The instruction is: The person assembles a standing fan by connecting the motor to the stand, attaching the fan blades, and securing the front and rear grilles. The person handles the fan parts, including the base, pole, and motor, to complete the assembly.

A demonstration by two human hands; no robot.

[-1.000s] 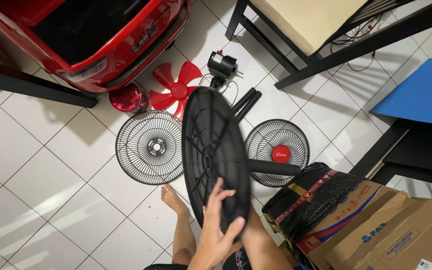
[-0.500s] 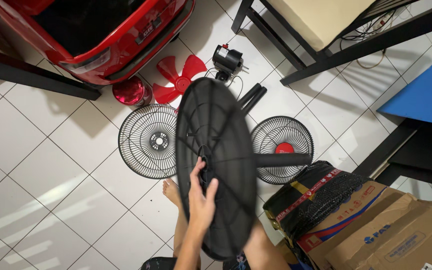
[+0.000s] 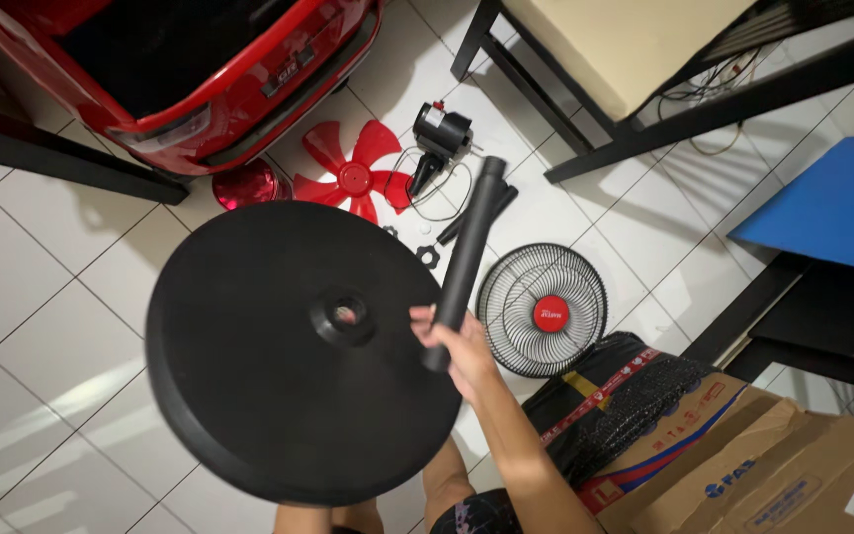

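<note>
A large round black fan base is held up close to me, its flat face toward the camera, with a hub and hole at its middle. My right hand grips the lower end of a black pole, which slants up and away beside the hub. My left hand is hidden; I cannot see what holds the base. On the tiled floor beyond lie a red fan blade, a black motor with its cord, and a wire grille with a red centre.
A red ride-on toy car stands at the top left, with a red dome beside it. A dark-framed table is at the top right, and a blue board at the right. A cardboard box and black bag sit at the lower right.
The base has turned from nearly edge-on to face the camera and now covers the second grille. The pole has left the floor and is in my right hand.
</note>
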